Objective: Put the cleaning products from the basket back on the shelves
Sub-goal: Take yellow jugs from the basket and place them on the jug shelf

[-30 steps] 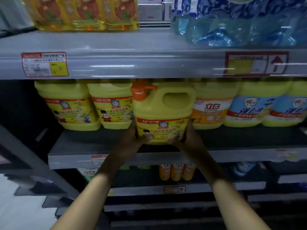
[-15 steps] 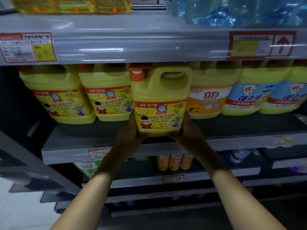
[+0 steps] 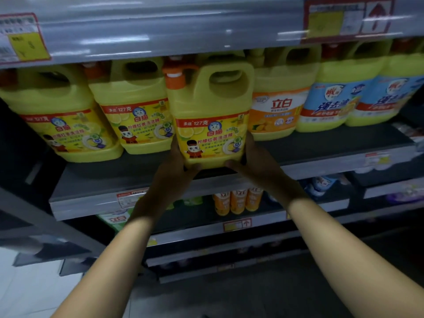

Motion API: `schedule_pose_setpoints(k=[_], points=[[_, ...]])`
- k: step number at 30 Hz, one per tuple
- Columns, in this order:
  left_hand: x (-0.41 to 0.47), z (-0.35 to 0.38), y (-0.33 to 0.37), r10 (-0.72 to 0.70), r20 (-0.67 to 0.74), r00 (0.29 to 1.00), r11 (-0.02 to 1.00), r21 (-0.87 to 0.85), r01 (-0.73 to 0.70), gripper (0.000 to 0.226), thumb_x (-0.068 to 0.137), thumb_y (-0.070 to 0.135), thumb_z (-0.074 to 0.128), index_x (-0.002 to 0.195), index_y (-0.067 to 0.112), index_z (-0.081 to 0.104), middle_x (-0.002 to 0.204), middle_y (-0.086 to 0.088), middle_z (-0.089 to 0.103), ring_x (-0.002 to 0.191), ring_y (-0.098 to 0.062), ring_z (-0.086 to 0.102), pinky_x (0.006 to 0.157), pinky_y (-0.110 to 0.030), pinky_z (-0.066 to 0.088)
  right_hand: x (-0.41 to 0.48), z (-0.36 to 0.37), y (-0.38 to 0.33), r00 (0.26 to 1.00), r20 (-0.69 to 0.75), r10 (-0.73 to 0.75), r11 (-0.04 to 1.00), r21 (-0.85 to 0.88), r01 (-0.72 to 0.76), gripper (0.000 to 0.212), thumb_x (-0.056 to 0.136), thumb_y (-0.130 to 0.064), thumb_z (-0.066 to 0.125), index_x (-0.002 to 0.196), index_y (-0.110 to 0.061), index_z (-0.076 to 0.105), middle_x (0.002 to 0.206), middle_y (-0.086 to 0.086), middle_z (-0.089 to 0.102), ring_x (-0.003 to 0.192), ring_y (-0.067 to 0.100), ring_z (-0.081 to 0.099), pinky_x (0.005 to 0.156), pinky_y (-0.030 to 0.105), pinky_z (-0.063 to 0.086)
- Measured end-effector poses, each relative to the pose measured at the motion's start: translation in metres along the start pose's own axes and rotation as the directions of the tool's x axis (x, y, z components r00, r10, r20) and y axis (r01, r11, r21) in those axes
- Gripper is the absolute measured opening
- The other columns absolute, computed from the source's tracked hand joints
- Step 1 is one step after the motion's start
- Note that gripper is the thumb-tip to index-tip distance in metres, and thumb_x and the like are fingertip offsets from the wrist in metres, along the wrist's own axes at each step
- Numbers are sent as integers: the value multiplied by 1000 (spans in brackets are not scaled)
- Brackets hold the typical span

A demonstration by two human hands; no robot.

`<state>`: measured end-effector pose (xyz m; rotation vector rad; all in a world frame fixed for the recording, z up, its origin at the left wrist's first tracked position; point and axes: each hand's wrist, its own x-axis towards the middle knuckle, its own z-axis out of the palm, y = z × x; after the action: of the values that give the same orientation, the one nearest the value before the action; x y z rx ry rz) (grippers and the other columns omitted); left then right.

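Centre frame, my left hand and right hand clasp the yellow jug at its base, thumbs curled in front. It seems barely seated; I'd push it level along the shelf.

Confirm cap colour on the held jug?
Orange, with a white band; the cap shows best in the head view.

Bare left hand, right hand; bare forearms.

Above the left hand, a grey shelf edge catches streaks of light. Further grey metal shelves step down below that hand, dim and shadowed. Pale floor shows low to its left, darker floor beneath.
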<state>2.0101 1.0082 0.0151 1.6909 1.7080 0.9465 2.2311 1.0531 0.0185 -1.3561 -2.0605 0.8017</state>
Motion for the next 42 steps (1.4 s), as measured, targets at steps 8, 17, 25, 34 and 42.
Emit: schedule_pose_setpoints(k=[8, 17, 25, 34, 42], points=[[-74, 63, 57, 76, -414, 907, 979, 206, 12, 77, 88, 12, 65, 153, 15, 24, 153, -16, 37, 136, -32, 37, 110, -36, 35, -98, -39, 48, 976, -217, 11, 996, -83, -30, 63, 97, -21, 62, 153, -22, 33, 156, 1, 35, 142, 15, 32, 117, 31, 31], [-90, 272, 172, 454, 410, 791, 675, 421, -606, 70, 92, 24, 57, 153, 19, 25, 151, -16, 35, 126, -38, 47, 89, -46, 52, -310, -128, 178, 752, -424, 506, 836, 23, -549, 52, 99, -26, 58, 147, -30, 41, 140, -15, 35, 130, 10, 41, 97, 21, 35], [-145, 446, 270, 646, 681, 344, 381, 103, -919, 43, 94, 23, 57, 136, 14, 53, 124, -10, 58, 112, -32, 57, 90, -43, 51, -486, -188, 231, 324, -599, 732, 542, 223, -810, 43, 99, -25, 55, 141, -27, 50, 137, -10, 42, 129, 13, 45, 102, 29, 42], [-178, 562, 334, 651, 747, 138, 303, -88, -949, 12, 96, 21, 56, 100, 12, 64, 86, -5, 63, 70, -29, 63, 53, -37, 48, -571, -219, 280, -22, -672, 740, 307, 366, -879, 19, 102, -25, 46, 96, -25, 64, 101, -6, 64, 95, 21, 61, 69, 33, 40], [-127, 688, 391, 644, 752, 142, 359, -133, -924, 20, 97, 23, 54, 79, 16, 53, 70, 2, 53, 55, -20, 55, 45, -30, 40, -570, -308, 382, -130, -604, 786, 186, 433, -882, 20, 101, -26, 45, 94, -21, 62, 89, -1, 71, 85, 29, 67, 73, 40, 54]])
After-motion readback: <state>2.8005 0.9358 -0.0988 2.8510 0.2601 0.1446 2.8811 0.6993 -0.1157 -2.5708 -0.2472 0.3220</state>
